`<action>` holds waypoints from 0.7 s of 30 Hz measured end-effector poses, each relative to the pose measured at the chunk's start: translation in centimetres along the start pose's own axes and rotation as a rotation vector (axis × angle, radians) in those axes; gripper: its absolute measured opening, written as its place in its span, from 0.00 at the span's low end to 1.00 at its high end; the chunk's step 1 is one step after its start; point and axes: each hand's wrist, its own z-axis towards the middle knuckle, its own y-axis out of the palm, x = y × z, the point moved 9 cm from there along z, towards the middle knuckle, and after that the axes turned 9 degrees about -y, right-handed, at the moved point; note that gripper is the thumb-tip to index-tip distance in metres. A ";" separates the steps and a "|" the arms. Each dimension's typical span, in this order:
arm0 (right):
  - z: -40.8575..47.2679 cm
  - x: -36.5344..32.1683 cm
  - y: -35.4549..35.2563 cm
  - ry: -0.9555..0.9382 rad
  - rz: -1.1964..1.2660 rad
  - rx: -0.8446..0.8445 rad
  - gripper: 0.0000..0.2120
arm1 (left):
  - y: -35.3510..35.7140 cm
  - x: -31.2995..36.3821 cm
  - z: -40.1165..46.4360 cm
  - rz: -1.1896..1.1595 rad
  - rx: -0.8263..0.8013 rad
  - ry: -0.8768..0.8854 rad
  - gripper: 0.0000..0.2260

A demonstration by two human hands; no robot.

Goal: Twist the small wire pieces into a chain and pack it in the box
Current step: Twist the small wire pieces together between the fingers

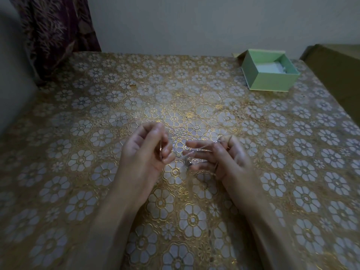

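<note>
Both hands grip: left hand (150,149) curls fingers round one end of wire (181,156); right hand (216,154) pinches other end, strand looped over its fingers. Wire spans gap between hands, above table (78,114); blur hides links. Judgement: twisting underway, chain unfinished, packing not begun. Box (269,71) open, well apart, far right of grip; contents unclear. Curtain (54,32) far left. Table edges distant; open room right of grip toward box.

thin wire chain (191,152) between hands, open green box (269,75)
</note>
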 end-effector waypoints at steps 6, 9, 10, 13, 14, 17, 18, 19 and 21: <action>-0.1 -0.6 -0.5 -0.081 -0.130 0.013 0.09 | -0.3 -2.0 -0.1 0.373 0.070 -0.138 0.03; -0.2 -1.2 -0.8 -0.130 -0.207 0.017 0.07 | -0.2 -2.0 -0.2 0.627 0.084 -0.121 0.04; -0.2 -1.4 -0.9 -0.139 -0.214 0.026 0.07 | 0.1 -2.0 -0.2 0.699 0.068 -0.113 0.05; -0.2 -1.4 -1.2 -0.162 -0.160 0.047 0.07 | 1.2 -2.5 -0.5 0.862 -0.023 -0.103 0.09; -0.2 -1.4 -1.2 -0.171 -0.140 0.047 0.08 | 1.6 -2.6 -0.6 0.915 -0.046 -0.087 0.12; -0.1 -1.7 -1.2 -0.207 -0.130 0.038 0.10 | 2.7 -2.1 -0.8 1.043 -0.050 0.071 0.12; -0.1 -1.7 -1.3 -0.204 -0.129 0.042 0.10 | 3.0 -1.8 -0.8 1.070 -0.032 0.122 0.11; -0.1 -1.7 -1.3 -0.199 -0.118 0.044 0.10 | 3.0 -1.6 -0.9 1.085 -0.007 0.150 0.09; -0.1 -1.9 -1.2 -0.206 -0.094 0.038 0.12 | 2.8 -1.7 -0.8 1.104 0.036 0.146 0.10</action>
